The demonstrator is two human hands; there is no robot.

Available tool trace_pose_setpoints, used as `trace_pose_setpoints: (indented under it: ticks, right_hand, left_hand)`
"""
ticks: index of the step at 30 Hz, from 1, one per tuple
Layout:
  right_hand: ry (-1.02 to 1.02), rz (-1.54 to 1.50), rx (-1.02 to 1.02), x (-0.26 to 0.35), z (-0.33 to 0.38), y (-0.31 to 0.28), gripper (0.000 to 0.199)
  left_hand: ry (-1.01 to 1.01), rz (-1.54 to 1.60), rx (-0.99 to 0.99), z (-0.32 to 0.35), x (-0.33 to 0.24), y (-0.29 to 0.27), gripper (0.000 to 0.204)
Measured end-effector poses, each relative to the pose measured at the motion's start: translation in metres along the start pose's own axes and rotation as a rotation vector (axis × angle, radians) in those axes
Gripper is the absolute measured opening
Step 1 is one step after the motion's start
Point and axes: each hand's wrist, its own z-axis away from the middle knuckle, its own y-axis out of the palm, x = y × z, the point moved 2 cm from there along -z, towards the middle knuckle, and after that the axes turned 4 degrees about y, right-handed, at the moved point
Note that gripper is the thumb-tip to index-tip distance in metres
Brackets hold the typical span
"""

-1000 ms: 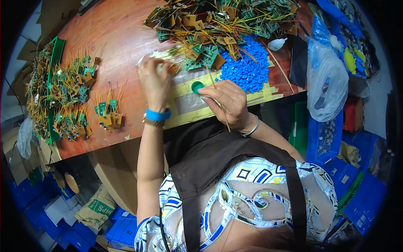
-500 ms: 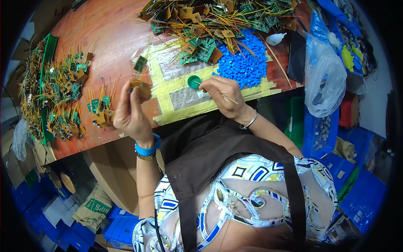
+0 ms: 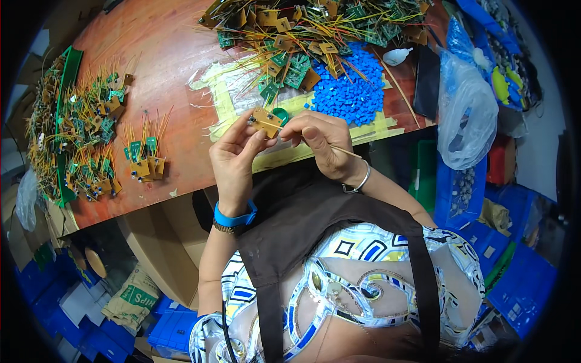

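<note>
Pinched between the thumb and fingers of my left hand [image 3: 233, 162] is a small brown circuit board [image 3: 265, 121], held above the taped edge of the table. My right hand [image 3: 324, 140] is closed round a thin wooden stick [image 3: 345, 151], whose front end reaches the board. Just behind the board stands a small green cap [image 3: 282, 114], partly covered by it. A little green board [image 3: 268, 91] lies farther back; whether wires join it to the held board, I cannot tell. Many small blue pieces [image 3: 351, 88] are heaped beyond my right hand.
A big pile of wired circuit boards [image 3: 290, 36] covers the far side. More wired boards [image 3: 100, 118] lie at left by a green divider [image 3: 71, 75], with a small group [image 3: 148, 160] nearer. At right are a white dropper bottle [image 3: 396, 56], another stick [image 3: 399, 88] and a plastic bag [image 3: 466, 115].
My left hand has moved right with the brown board, bringing it over beside the green cap. The stick has left the cap, and its front end is now at the board.
</note>
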Motion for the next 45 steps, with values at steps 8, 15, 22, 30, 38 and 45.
trace_pose_setpoints:
  ticks: [8,15,22,30,38,45]
  right_hand:
    - [-0.001,0.028,-0.013,-0.005,0.000,0.002,0.046]
    - [-0.195,0.200,0.010,-0.006,0.000,0.002,0.021]
    - [-0.200,0.267,0.024,0.006,0.000,-0.007,0.018]
    - [-0.229,0.728,-0.159,-0.030,0.000,-0.035,0.016]
    - [-0.202,0.903,-0.176,-0.035,-0.005,-0.024,0.027]
    - [-0.341,0.581,-0.150,0.010,-0.010,-0.006,0.032]
  left_hand:
    - [-0.011,0.015,0.034,0.004,-0.002,0.005,0.042]
    - [-0.034,0.036,0.032,0.004,0.000,0.005,0.041]
    - [-0.006,0.060,-0.022,0.001,0.002,0.003,0.042]
    - [0.028,0.017,-0.045,0.002,0.004,0.003,0.040]
    - [0.061,-0.049,-0.028,0.003,0.006,0.002,0.039]
    - [0.003,-0.050,0.032,0.006,0.011,0.007,0.037]
